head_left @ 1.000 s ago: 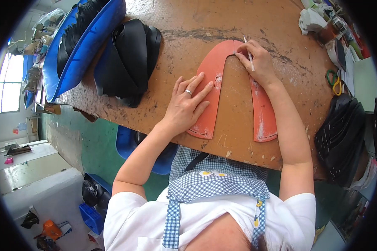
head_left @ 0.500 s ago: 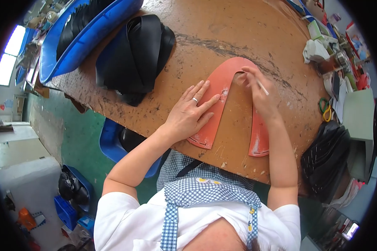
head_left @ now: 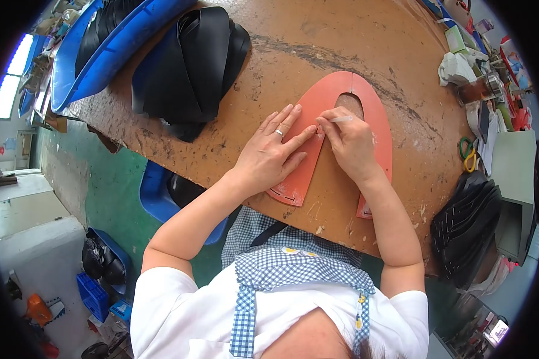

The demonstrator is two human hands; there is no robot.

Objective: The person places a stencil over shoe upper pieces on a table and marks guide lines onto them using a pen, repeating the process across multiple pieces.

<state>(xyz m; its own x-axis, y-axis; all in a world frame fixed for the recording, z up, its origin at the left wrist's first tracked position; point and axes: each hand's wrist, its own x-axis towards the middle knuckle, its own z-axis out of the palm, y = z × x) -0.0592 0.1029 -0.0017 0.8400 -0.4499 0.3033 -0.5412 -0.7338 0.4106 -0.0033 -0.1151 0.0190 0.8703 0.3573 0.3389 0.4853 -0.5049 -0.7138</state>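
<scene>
A red U-shaped template [head_left: 382, 122] lies flat on the brown worktable, its rounded end away from me. White marks smudge it around a short dark slit near the end of each leg that shows. My left hand [head_left: 273, 149], with a ring on one finger, rests spread on the template's left leg. Pinched in my right hand [head_left: 350, 142] is a slim white pen [head_left: 341, 119]. Its tip is down at the inner edge of the left leg, close to my left index fingertip. The exact point of contact is hidden by my fingers.
A folded stack of black sheets [head_left: 191, 69] lies at the table's upper left beside a blue basket [head_left: 111, 54] of black pieces. Scissors [head_left: 468, 154] and a jar [head_left: 482, 88] are at the right edge. Black pieces with white marks [head_left: 466, 224] hang at the lower right.
My right hand has moved down and left, from the template's curved end to its left leg, bringing the pen tip onto it. My left hand has stayed in place.
</scene>
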